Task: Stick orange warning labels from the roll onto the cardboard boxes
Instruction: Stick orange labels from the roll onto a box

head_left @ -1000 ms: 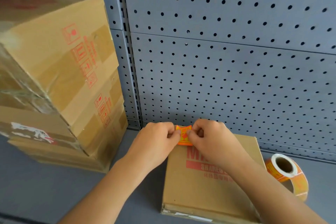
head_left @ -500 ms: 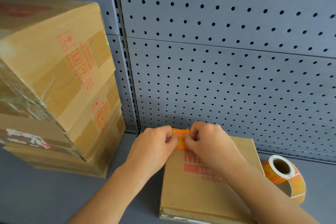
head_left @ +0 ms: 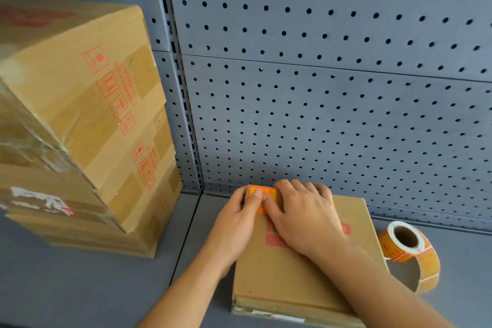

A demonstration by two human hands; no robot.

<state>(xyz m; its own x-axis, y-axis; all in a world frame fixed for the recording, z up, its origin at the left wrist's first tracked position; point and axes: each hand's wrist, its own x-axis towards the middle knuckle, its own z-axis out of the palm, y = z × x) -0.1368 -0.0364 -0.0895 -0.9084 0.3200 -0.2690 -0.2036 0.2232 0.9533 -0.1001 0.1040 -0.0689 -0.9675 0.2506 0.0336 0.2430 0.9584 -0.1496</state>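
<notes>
On box (head_left: pixel 306 274), hands (head_left: pixel 234 224) (head_left: pixel 306 218) press orange label (head_left: pixel 262 194), print illegible.

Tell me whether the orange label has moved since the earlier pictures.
Yes. The orange label, held up off the flat cardboard box before, now lies pressed flat on its far left corner.

Hands (head_left: pixel 279 210) cover part of the label (head_left: pixel 262 193); its print blurs.

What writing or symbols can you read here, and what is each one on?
No text can be quoted.
Flat box: red print, mostly under the right hand.
Orange label under both thumbs: too blurred.
Label roll: print too small.
Stacked boxes: red handling pictograms; the text beside them is unreadable.
</notes>
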